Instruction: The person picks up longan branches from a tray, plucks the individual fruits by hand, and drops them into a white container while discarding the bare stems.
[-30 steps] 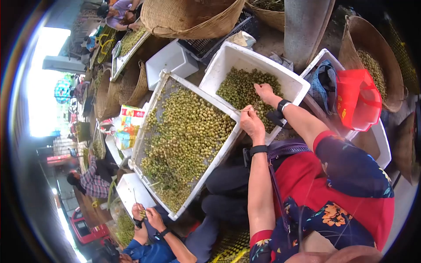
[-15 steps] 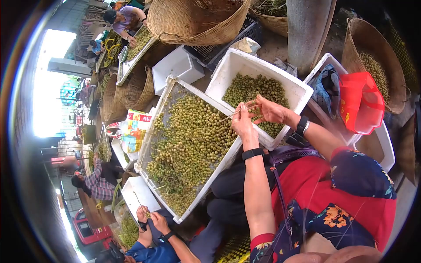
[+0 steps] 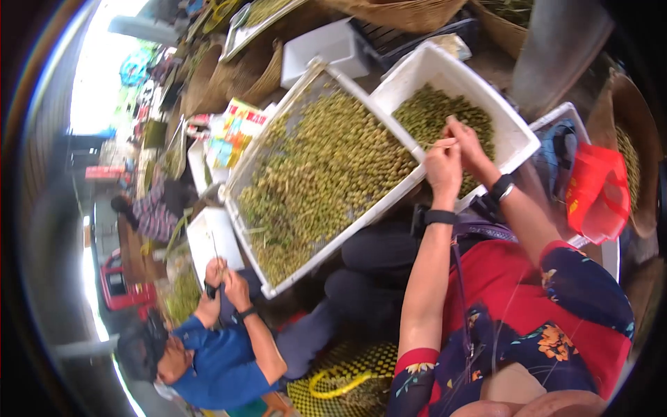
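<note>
My left hand (image 3: 443,167) is closed, its fingertips pinched together above the near edge of a white foam box (image 3: 513,142). Close beside it, my right hand (image 3: 471,144) is closed too, with its fingertips near the left ones. What lies between the fingers is too small and blurred to make out. Small round green fruits (image 3: 431,115) fill the bottom of the box below. Left of my hands, a white-framed mesh tray (image 3: 347,240) holds a wide layer of similar yellow-green fruits (image 3: 326,160) with some stems.
A co-worker (image 3: 222,361) in blue sits at the lower left, holding a thin stem over a white box (image 3: 201,240). A red bag (image 3: 597,187) hangs at the right. Woven baskets (image 3: 643,132), a grey pillar (image 3: 563,55) and a yellow-black basket (image 3: 319,406) stand around.
The view has shifted, so the tray and boxes appear further up and right. My right hand's fingers, spread before, have closed. The thin stem seen at my left fingertips no longer shows clearly.
</note>
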`<state>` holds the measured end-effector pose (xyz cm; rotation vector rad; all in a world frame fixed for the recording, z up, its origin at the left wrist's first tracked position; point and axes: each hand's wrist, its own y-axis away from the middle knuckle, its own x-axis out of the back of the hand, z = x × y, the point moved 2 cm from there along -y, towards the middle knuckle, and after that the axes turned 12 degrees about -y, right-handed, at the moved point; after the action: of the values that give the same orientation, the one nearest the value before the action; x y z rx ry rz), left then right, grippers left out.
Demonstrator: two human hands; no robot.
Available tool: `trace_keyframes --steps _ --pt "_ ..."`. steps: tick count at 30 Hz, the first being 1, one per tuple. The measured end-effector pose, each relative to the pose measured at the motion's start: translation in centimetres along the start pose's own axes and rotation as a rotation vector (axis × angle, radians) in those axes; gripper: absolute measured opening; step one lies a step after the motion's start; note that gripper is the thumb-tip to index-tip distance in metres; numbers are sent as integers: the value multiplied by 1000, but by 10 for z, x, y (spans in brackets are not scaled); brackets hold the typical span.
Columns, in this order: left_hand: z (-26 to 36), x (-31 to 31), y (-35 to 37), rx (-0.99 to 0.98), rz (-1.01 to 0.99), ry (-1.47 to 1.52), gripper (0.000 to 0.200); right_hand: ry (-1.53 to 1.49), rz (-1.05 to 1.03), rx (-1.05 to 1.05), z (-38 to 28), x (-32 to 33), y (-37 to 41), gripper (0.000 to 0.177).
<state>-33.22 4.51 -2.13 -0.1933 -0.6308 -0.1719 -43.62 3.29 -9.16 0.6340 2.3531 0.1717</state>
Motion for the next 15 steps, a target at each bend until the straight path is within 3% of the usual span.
trace_keyframes --steps 4,8,10,12,14,15 --pt "6 -10 13 143 34 -25 16 95 137 -145 2 16 -18 43" --pt "-1 -18 15 91 179 -40 14 134 138 -258 3 13 -31 44" --pt "-2 -9 14 44 259 2 13 109 250 -305 1 17 -39 50" --pt "-8 3 8 63 247 6 12 16 262 -349 17 46 -60 52" --pt "-39 -4 -2 188 160 275 11 418 365 -209 6 59 -67 49" --pt "-34 4 -7 343 110 524 12 722 195 -123 3 65 -74 45"
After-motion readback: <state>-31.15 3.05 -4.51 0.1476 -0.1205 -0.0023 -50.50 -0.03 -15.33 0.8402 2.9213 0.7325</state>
